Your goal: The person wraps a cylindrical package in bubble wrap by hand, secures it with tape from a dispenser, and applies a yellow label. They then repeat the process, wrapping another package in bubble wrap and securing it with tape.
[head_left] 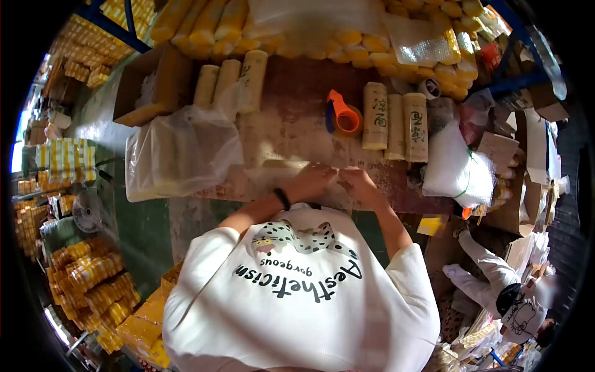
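while "面" marks a roll (375, 116), "aestheticism" the shirt (304, 310) — left hand's (315, 179) and right hand's (359, 183) grip is unclear.

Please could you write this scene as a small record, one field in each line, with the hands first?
Left hand: close beside the right hand
Grip: too small to tell
Wristband: dark, on left wrist
Clear bag: left of the hands
Tape dispenser: orange, beyond the hands
Wrapped rolls: three upright in the picture, right of the dispenser
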{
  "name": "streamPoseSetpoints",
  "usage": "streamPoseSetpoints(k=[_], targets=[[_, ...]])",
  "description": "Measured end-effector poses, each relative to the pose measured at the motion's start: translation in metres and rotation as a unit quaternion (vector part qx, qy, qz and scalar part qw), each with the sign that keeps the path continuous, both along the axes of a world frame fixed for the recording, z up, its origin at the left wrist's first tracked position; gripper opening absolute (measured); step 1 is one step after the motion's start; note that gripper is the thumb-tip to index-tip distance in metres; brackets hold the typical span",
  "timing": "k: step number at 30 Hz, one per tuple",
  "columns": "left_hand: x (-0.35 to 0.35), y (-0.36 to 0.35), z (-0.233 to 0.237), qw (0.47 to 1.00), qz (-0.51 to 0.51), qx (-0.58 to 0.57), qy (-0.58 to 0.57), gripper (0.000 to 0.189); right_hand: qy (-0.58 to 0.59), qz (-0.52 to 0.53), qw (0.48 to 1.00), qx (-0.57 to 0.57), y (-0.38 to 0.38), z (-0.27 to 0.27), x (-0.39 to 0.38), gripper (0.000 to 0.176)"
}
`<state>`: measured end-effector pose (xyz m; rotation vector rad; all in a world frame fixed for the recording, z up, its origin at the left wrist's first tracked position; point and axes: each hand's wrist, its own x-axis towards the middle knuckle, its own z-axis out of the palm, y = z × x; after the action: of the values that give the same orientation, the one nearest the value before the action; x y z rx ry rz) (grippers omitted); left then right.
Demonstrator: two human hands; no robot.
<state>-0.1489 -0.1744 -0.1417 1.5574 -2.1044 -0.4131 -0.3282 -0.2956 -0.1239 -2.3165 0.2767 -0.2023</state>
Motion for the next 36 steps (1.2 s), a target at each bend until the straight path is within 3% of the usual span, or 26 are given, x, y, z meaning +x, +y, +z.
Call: streamPoseSetpoints(k=[3,4,5,7,10,13,16,19,22,25,28,32,36], targets=[[-0.002,-0.028,0.013,0.994,0.014,0.105,-0.004,0.021,-0.014,-0.031,0.999,-0.011,0.005,0.038,0.011,0.016],[0.008,-0.024,0.045,0.995,0.028,0.009,0.097,0.011,0.0,-0.041,0.999,-0.018,0.006,0.057,0.012,0.017],[0.019,-0.015,0.071,0.99,0.026,0.016,0.139,0.008,-0.015,-0.041,0.999,0.03,0.004,0.079,0.013,0.021],[0.042,0.01,0.101,0.972,0.057,0.012,0.228,0.013,-0.048,-0.044,0.989,0.13,0.004,0.117,0.017,0.028],[0.08,0.049,0.1,0.919,0.127,0.062,0.369,0.029,-0.158,-0.028,0.987,0.023,-0.031,0.138,0.013,0.049],[0.093,0.067,0.088,0.94,0.114,0.054,0.318,0.027,-0.025,-0.029,0.995,0.09,-0.033,0.128,0.004,0.068],[0.091,0.067,0.079,0.932,0.085,0.053,0.349,0.022,-0.007,0.012,0.996,0.088,-0.025,0.112,0.018,0.078],[0.093,0.059,0.087,0.929,0.043,0.042,0.364,0.022,-0.029,0.0,0.975,0.218,-0.022,0.109,0.04,0.066],[0.088,0.055,0.088,0.907,0.058,0.055,0.413,0.016,-0.011,0.034,0.989,0.145,-0.027,0.108,0.057,0.052],[0.079,0.055,0.087,0.891,0.119,0.048,0.436,0.015,0.05,-0.031,0.979,0.194,-0.036,0.078,0.059,0.034],[0.071,0.057,0.104,0.919,0.187,0.041,0.344,0.012,0.005,-0.098,0.984,0.148,-0.036,0.077,0.048,0.023],[0.059,0.052,0.114,0.954,0.198,-0.002,0.224,0.012,-0.112,-0.081,0.989,0.057,-0.035,0.085,0.044,0.019],[0.06,0.049,0.096,0.939,0.201,-0.01,0.28,0.016,-0.164,-0.043,0.985,-0.03,-0.044,0.114,0.043,0.018]])
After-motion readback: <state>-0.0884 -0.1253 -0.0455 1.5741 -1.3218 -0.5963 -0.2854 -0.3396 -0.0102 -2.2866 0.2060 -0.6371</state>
